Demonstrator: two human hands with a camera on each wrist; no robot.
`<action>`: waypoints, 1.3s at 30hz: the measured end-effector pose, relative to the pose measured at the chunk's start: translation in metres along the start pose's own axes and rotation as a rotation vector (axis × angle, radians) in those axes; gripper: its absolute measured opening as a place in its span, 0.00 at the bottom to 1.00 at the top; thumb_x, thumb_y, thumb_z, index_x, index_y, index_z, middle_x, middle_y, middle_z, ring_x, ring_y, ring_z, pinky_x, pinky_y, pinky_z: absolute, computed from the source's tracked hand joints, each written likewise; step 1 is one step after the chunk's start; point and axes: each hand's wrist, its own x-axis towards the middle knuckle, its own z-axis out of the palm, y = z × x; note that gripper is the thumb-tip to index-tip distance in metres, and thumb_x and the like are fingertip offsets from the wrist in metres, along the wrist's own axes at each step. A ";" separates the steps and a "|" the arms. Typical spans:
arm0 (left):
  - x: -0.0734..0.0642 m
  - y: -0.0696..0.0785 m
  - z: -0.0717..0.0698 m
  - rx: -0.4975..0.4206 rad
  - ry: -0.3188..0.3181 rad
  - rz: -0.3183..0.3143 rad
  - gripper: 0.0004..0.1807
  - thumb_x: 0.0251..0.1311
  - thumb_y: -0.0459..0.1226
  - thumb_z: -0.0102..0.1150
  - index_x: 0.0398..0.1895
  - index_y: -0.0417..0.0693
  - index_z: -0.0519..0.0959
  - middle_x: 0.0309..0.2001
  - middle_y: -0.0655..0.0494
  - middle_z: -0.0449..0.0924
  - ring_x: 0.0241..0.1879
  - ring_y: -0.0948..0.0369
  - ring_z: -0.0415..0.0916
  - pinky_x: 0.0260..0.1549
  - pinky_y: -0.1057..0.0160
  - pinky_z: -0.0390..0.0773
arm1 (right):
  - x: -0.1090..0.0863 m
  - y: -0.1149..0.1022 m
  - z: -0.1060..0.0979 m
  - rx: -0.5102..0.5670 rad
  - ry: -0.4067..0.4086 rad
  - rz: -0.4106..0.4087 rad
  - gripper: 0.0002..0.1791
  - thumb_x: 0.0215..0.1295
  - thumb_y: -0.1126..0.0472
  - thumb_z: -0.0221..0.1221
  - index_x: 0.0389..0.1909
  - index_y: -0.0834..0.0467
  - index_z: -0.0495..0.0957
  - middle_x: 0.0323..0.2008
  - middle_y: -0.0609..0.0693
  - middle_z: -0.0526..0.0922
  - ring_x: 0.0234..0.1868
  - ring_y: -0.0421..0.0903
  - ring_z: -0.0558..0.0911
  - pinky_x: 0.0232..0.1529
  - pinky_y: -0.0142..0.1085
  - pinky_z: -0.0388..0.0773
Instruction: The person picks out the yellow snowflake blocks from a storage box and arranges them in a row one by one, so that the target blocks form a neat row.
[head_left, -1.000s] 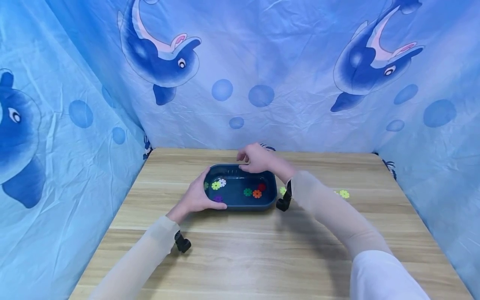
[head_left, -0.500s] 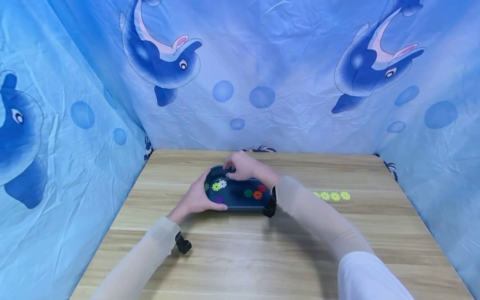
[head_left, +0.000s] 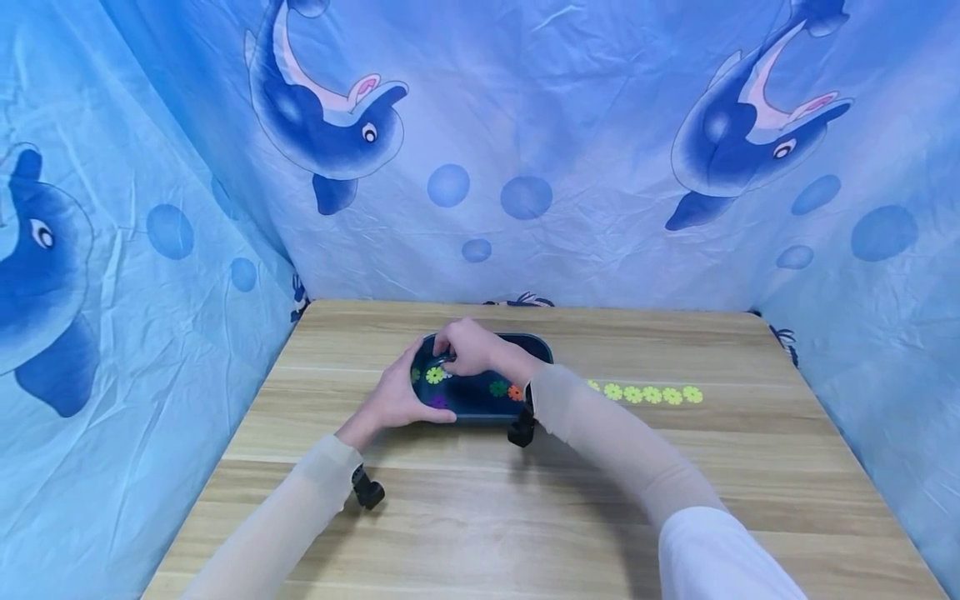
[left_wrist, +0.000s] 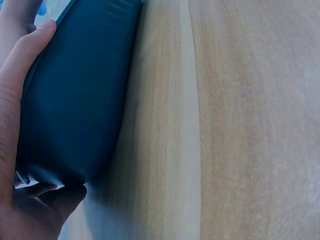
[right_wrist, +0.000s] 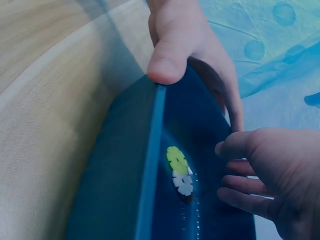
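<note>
Head view shows a dark blue tray [head_left: 536, 343] lying near the middle of a wooden table [head_left: 525, 517], with the left hand [head_left: 393, 398] gripping its left end, thumb along the near rim and fingers curled round the far side, while the right hand [head_left: 467, 347] reaches down into the left part of the tray with bent fingers right over a yellow-green flower piece [head_left: 433, 375]; a green piece [head_left: 497, 387], an orange piece [head_left: 514, 392] and a purple piece [head_left: 438, 401] also lie inside, and a row of yellow-green pieces [head_left: 651, 394] lies on the table to the right of the tray, well apart from the hands; whether the fingertips already pinch anything I cannot tell from here. Left wrist view shows the tray's outer wall [left_wrist: 75, 100] held between thumb and curled fingers [left_wrist: 47, 192], sitting flat on the wood. Right wrist view shows the right hand's fingers [right_wrist: 240, 172] loosely curled and holding nothing, just beside the yellow-green piece [right_wrist: 176, 159] and a white piece [right_wrist: 183, 183] touching it on the tray floor. The step in hand looks like picking a piece out of the steadied tray; the next move calls for closing thumb and forefinger on one thin piece without taking its neighbour along
</note>
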 end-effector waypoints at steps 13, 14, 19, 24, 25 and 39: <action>0.000 -0.001 0.000 0.019 0.005 0.007 0.78 0.39 0.51 0.90 0.88 0.45 0.45 0.84 0.40 0.57 0.81 0.40 0.60 0.77 0.36 0.66 | 0.013 -0.006 0.022 -0.035 -0.073 0.030 0.15 0.69 0.66 0.65 0.55 0.58 0.88 0.46 0.51 0.93 0.42 0.45 0.89 0.58 0.40 0.86; 0.000 -0.001 -0.001 0.018 0.004 0.007 0.78 0.39 0.51 0.90 0.88 0.45 0.45 0.84 0.40 0.57 0.81 0.41 0.60 0.77 0.36 0.66 | 0.014 -0.006 0.024 -0.041 -0.076 0.029 0.16 0.69 0.66 0.65 0.55 0.58 0.88 0.48 0.50 0.93 0.46 0.45 0.89 0.62 0.41 0.84; 0.001 -0.002 -0.001 0.015 0.001 0.024 0.77 0.40 0.51 0.90 0.88 0.44 0.45 0.83 0.40 0.57 0.81 0.41 0.60 0.77 0.35 0.65 | 0.017 -0.009 0.029 -0.048 -0.094 0.058 0.16 0.70 0.64 0.66 0.57 0.57 0.88 0.53 0.49 0.92 0.59 0.46 0.88 0.69 0.42 0.81; 0.002 -0.001 -0.002 0.015 0.000 0.045 0.76 0.40 0.50 0.90 0.87 0.43 0.46 0.83 0.40 0.58 0.80 0.41 0.61 0.78 0.35 0.64 | 0.019 -0.012 0.035 -0.067 -0.101 0.070 0.14 0.70 0.62 0.68 0.54 0.55 0.89 0.51 0.48 0.92 0.54 0.45 0.89 0.61 0.37 0.85; 0.001 -0.002 -0.002 0.016 0.000 0.051 0.76 0.40 0.50 0.90 0.87 0.43 0.46 0.83 0.41 0.59 0.80 0.41 0.62 0.78 0.36 0.64 | 0.019 -0.013 0.037 -0.070 -0.100 0.066 0.13 0.70 0.62 0.68 0.54 0.55 0.89 0.50 0.48 0.92 0.53 0.44 0.89 0.59 0.37 0.85; 0.001 -0.004 -0.001 0.005 0.005 0.086 0.76 0.40 0.49 0.90 0.87 0.44 0.46 0.81 0.43 0.63 0.78 0.44 0.66 0.77 0.37 0.67 | 0.018 -0.014 0.041 -0.080 -0.075 0.096 0.07 0.67 0.60 0.71 0.44 0.50 0.90 0.40 0.43 0.91 0.43 0.39 0.86 0.52 0.34 0.86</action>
